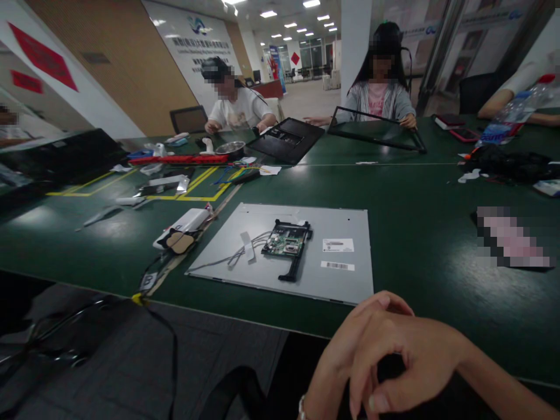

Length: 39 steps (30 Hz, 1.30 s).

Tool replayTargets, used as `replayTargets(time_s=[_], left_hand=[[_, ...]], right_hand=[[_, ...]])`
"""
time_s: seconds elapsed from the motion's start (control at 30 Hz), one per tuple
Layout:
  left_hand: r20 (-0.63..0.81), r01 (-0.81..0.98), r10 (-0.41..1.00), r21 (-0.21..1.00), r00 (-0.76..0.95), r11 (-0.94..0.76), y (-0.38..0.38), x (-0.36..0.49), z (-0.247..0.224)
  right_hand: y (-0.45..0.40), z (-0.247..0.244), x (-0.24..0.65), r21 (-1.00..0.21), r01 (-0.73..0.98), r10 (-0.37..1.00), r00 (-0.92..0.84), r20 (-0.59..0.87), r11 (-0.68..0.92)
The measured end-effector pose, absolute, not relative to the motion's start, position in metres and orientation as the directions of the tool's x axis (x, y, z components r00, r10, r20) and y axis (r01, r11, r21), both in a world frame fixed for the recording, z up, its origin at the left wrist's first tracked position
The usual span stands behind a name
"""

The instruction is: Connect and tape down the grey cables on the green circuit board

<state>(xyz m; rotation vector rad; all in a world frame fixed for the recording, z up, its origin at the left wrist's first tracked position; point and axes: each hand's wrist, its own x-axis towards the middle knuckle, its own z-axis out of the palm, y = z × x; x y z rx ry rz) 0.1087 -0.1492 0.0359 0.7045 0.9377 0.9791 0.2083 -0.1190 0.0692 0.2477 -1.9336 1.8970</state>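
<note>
My two hands are crossed at the near right edge of the table. My right hand lies over my left hand, its fingers hanging loosely bent and its thumb apart from them, with no object in it. My left hand has a bracelet at the wrist; its fingers are mostly hidden behind the right hand. Just beyond them a flat grey metal-backed display panel lies on the table. On it sit a green circuit board in a black plastic bracket, taped grey cables and two white labels.
Left of the panel is a white battery-like pack with a black cable hanging off the edge. A phone lies right. Across the green table, one person is beside a black panel; another holds a black frame.
</note>
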Motion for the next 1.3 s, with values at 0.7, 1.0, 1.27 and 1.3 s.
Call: replayTargets(time_s=[0.7,1.0,1.27,1.3], left_hand=[[-0.369,-0.395,0.844,0.761,0.39,0.515,-0.143,0.084,0.031],[-0.248,-0.427,0.836,0.767,0.49,0.478,-0.138,0.074,0.044],[-0.247,-0.407,0.884,0.816,0.397,0.41,-0.132,0.066,0.049],[-0.228,-0.421,0.882,0.811,0.412,0.406,-0.132,0.066,0.052]], right_hand=[[-0.116,0.069,0.198,-0.902,-0.34,-0.004,-0.936,0.351,0.265],[-0.111,0.078,0.194,-0.902,-0.244,-0.03,-0.968,0.249,0.357],[-0.104,0.081,0.19,-0.891,-0.194,-0.016,-0.978,0.206,0.41],[-0.103,0.081,0.19,-0.889,-0.195,-0.013,-0.978,0.209,0.415]])
